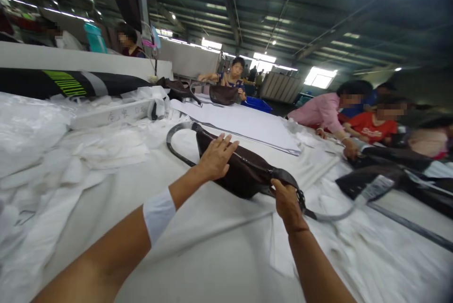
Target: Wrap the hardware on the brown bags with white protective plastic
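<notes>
Fingers, left hand (215,157): spread flat on a dark brown leather bag (244,171).
Fingers, right hand (287,205): curled around the bag's end, just beside its buckle (301,199) (dark metal).
Bag: lying on the white-covered desk (198,241), well inside its edges.

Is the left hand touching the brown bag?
Touching. The head view shows the left hand lying with its palm and fingers on top of the dark brown leather bag, with no gap between them.

White cloth (102,204) lay left of the fingers (221,145). A flat white sheet (235,121) lay beyond them, a blue plastic crate (257,104) stood farther ahead, and a co-worker's pink shirt (320,113) showed to their right.
</notes>
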Action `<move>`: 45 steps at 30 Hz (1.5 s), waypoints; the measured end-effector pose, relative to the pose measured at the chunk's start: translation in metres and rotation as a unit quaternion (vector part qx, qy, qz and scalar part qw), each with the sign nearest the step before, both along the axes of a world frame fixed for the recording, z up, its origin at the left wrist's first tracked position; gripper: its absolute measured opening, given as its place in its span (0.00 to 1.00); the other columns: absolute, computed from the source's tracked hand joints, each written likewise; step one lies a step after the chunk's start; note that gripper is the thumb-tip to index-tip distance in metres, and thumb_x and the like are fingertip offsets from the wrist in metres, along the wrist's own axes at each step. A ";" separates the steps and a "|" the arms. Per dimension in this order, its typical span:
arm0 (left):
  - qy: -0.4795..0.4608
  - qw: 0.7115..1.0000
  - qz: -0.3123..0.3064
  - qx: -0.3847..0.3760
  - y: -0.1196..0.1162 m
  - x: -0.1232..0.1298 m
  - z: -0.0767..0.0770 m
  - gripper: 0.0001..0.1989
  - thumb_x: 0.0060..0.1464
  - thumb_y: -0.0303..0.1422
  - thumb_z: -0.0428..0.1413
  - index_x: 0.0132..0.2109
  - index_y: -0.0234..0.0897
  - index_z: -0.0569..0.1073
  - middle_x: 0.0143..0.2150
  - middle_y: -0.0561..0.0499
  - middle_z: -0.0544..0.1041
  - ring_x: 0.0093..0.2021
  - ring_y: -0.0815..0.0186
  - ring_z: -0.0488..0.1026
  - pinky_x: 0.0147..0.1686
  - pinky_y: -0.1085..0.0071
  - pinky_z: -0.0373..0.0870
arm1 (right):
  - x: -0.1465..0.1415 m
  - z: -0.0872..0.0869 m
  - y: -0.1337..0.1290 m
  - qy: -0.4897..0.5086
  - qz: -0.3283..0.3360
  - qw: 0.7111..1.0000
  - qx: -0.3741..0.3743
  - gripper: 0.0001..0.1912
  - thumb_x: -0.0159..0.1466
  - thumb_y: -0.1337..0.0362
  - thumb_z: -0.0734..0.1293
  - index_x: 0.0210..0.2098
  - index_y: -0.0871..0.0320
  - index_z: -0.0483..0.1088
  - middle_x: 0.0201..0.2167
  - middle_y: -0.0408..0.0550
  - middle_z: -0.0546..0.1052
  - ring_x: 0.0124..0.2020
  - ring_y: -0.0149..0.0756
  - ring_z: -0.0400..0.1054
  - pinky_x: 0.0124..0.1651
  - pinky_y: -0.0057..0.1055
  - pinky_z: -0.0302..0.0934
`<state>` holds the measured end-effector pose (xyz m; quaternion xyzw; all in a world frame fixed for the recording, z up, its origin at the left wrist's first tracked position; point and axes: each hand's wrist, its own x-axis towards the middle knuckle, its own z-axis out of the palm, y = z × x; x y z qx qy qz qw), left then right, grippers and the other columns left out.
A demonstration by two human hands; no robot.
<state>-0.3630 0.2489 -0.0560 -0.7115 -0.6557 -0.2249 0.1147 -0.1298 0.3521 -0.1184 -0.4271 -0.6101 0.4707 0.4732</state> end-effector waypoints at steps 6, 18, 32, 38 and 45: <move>0.151 0.976 0.001 -0.156 -0.009 -0.033 -0.004 0.23 0.53 0.24 0.49 0.56 0.41 0.64 0.52 0.41 0.69 0.55 0.53 0.61 0.55 0.49 0.51 | 0.010 -0.018 -0.088 0.121 -0.056 0.986 -0.095 0.25 0.51 0.62 0.63 0.49 0.50 0.65 0.45 0.45 0.72 0.50 0.40 0.64 0.37 0.30 0.66; 0.218 0.953 0.035 -0.206 -0.235 0.043 0.007 0.18 0.56 0.21 0.39 0.43 0.41 0.69 0.36 0.46 0.70 0.37 0.60 0.69 0.34 0.67 0.63 | 0.026 -0.019 -0.193 0.118 0.053 0.932 -0.338 0.12 0.61 0.54 0.61 0.35 0.56 0.62 0.20 0.41 0.68 0.13 0.22 0.51 0.16 0.22 0.51; 0.089 0.909 0.086 -0.398 -0.343 0.084 -0.074 0.27 0.48 0.19 0.43 0.55 0.39 0.65 0.45 0.46 0.75 0.43 0.59 0.74 0.41 0.65 0.68 | 0.152 -0.036 -0.231 -0.460 -0.017 0.880 0.116 0.16 0.65 0.64 0.57 0.44 0.59 0.73 0.38 0.51 0.76 0.41 0.37 0.68 0.46 0.30 0.58; 0.066 0.922 0.091 -0.370 -0.349 0.090 -0.083 0.27 0.48 0.19 0.43 0.55 0.38 0.64 0.48 0.45 0.73 0.47 0.60 0.71 0.47 0.65 0.66 | 0.131 -0.042 -0.170 -0.524 -0.044 0.834 0.166 0.17 0.60 0.67 0.63 0.49 0.59 0.70 0.50 0.60 0.69 0.51 0.51 0.57 0.47 0.41 0.53; 0.037 0.926 0.114 -0.357 -0.354 0.094 -0.084 0.22 0.49 0.20 0.46 0.50 0.40 0.67 0.47 0.47 0.73 0.48 0.61 0.69 0.49 0.66 0.63 | 0.133 -0.070 -0.164 -0.526 -0.008 0.833 0.171 0.11 0.62 0.70 0.60 0.30 0.60 0.73 0.40 0.56 0.73 0.47 0.44 0.60 0.45 0.37 0.52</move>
